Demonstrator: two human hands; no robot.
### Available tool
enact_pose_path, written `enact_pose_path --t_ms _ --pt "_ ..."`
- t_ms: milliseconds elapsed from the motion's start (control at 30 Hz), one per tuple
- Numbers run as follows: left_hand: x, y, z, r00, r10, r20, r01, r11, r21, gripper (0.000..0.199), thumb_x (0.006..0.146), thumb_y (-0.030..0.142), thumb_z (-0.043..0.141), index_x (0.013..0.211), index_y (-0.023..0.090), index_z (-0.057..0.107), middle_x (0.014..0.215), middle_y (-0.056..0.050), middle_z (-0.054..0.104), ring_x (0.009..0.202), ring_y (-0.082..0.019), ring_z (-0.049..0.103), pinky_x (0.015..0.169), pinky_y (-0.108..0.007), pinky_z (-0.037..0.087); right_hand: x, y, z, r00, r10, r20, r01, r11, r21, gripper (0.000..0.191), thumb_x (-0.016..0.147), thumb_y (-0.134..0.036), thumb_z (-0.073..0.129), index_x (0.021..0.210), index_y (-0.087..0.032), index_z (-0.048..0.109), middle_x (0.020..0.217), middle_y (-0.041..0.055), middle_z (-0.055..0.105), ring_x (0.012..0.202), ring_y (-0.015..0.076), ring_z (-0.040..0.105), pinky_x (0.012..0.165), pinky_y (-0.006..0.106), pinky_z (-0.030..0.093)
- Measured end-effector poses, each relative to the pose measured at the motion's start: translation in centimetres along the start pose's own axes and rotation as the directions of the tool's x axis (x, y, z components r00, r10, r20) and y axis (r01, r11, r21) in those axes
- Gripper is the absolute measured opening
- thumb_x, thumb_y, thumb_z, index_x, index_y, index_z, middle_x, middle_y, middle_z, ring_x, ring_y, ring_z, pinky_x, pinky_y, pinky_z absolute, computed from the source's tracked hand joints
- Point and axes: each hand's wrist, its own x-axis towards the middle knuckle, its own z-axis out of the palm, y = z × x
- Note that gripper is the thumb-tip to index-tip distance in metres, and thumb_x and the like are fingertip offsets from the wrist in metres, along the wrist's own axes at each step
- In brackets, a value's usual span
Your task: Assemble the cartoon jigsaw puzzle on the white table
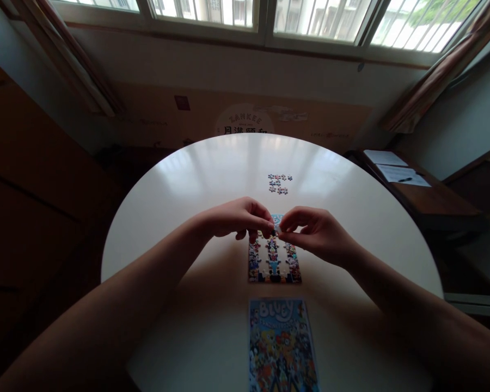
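A partly assembled jigsaw puzzle lies on the round white table, with pale gaps between its middle strip and its sides. Over its upper part, my left hand has thumb and fingers pinched together; what they hold, if anything, is hidden. My right hand comes in from the other side, pinching a small puzzle piece at its fingertips. The two sets of fingertips almost meet and cover part of the puzzle. Beyond them several loose puzzle pieces lie in short rows.
Nearer me is a colourful picture sheet headed "Bluey". The white table has a curved far edge, with a wall and windows behind. At right, papers and a pen rest on a dark wooden surface.
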Motion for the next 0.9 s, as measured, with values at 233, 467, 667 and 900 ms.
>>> enact_pose_path --t_ms 233,467,667,900 --pt "-0.1 0.2 -0.1 0.992 -0.112 0.053 0.110 0.993 0.041 0.026 0.078 0.039 0.076 0.085 0.015 0.072 0.069 -0.003 0.071 0.054 -0.010 0.062 0.040 -0.018 0.030 -0.2 -0.4 -0.2 0.965 -0.245 0.095 0.263 0.906 -0.331 0.007 0.084 -0.022 0.076 0.089 -0.019 0.072 0.089 0.0021 0.074 0.076 0.0120 0.068 0.062 0.023 0.053" --pt "-0.2 0.5 0.2 0.977 -0.190 0.093 0.185 0.981 0.062 0.024 0.080 0.038 0.074 0.086 0.015 0.071 0.073 -0.002 0.071 0.055 -0.009 0.061 0.042 -0.018 0.029 -0.7 -0.6 -0.4 0.898 -0.392 0.201 0.438 0.750 -0.495 0.006 0.091 -0.026 0.070 0.092 -0.022 0.075 0.099 0.0012 0.076 0.087 0.0140 0.072 0.077 0.028 0.058" --pt "-0.3 0.9 0.3 0.972 -0.200 0.126 0.186 0.976 0.118 0.025 0.081 0.040 0.071 0.087 0.015 0.070 0.077 -0.003 0.070 0.057 -0.010 0.060 0.043 -0.020 0.029 -1.2 -1.1 -0.2 0.894 -0.389 0.225 0.446 0.710 -0.545 0.009 0.093 -0.022 0.067 0.091 -0.023 0.076 0.097 -0.0010 0.078 0.086 0.0132 0.073 0.076 0.026 0.057" --pt "-1.5 1.3 -1.1 0.986 -0.168 -0.014 0.159 0.902 0.402 0.025 0.083 0.042 0.066 0.083 0.016 0.067 0.068 0.000 0.062 0.057 -0.011 0.055 0.048 -0.023 0.033 -1.3 -0.9 0.6 0.897 -0.282 0.341 0.417 0.794 -0.441 0.005 0.090 -0.021 0.070 0.090 -0.022 0.075 0.090 -0.0012 0.077 0.079 0.0117 0.071 0.071 0.024 0.053"
